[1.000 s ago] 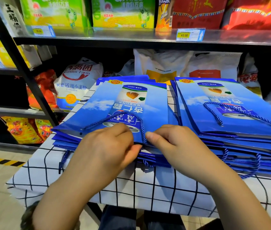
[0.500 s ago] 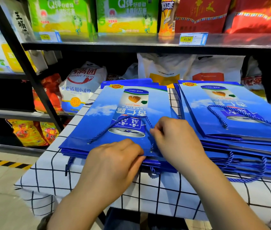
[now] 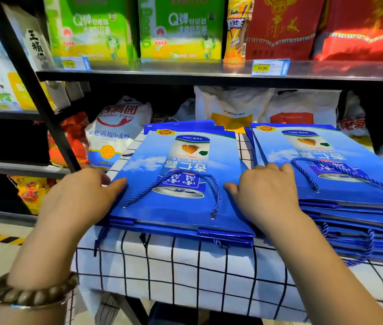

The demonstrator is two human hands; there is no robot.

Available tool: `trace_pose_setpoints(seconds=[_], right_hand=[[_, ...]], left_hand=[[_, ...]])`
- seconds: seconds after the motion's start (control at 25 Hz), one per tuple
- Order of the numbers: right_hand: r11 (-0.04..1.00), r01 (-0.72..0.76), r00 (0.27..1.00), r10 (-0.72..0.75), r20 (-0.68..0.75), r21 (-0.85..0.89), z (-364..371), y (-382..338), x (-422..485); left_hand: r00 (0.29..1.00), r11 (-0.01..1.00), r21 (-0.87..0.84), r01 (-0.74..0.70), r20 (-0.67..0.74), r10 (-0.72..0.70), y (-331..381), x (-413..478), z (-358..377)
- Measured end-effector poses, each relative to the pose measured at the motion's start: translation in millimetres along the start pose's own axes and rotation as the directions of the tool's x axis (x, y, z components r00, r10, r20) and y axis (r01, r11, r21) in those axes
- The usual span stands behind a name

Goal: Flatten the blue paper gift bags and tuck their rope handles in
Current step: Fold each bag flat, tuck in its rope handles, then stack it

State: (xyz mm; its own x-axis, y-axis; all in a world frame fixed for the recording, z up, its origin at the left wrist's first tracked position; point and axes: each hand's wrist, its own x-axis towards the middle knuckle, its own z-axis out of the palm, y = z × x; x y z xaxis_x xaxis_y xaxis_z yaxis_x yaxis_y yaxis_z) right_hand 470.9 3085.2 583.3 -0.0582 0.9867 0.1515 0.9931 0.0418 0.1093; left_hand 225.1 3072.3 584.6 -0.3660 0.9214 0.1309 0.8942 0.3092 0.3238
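Where the black metal shop shelving [image 3: 185, 76] fills the far side, stocked with boxes and sacks, the list runs down in size.

Table under a white cloth with a black grid [image 3: 185, 266]: near, carrying both stacks.

Right stack of flat blue paper gift bags [image 3: 350, 207]: several rope loops hang out at its near edge.

Left stack, top blue paper gift bag [image 3: 174, 160]: lying flat, printed face up, mouth towards me.

Left hand [image 3: 80, 200]: at the bag's left edge, thumb laid flat on the paper, fingers stretched out past the side.

Right hand [image 3: 265, 195]: at the bag's right edge, thumb on the paper, fingers bent down into the gap between the stacks. Whether they grip anything is hidden.

Twisted blue rope handle [image 3: 216, 191]: looped loose over the printed face, not tucked.

Advice, as I judge it: press evenly from both sides so the creases lie true, then slide the loop inside the mouth without lifting the paper.
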Motion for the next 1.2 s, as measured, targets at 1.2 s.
trace_pose_setpoints(seconds=[1.2], right_hand=[[0.579,-0.395,0.842,0.539,0.028,0.713,-28,246,-5]], left_hand=[[0.882,0.739,-0.549,-0.391,0.007,0.471,222,-41,51]])
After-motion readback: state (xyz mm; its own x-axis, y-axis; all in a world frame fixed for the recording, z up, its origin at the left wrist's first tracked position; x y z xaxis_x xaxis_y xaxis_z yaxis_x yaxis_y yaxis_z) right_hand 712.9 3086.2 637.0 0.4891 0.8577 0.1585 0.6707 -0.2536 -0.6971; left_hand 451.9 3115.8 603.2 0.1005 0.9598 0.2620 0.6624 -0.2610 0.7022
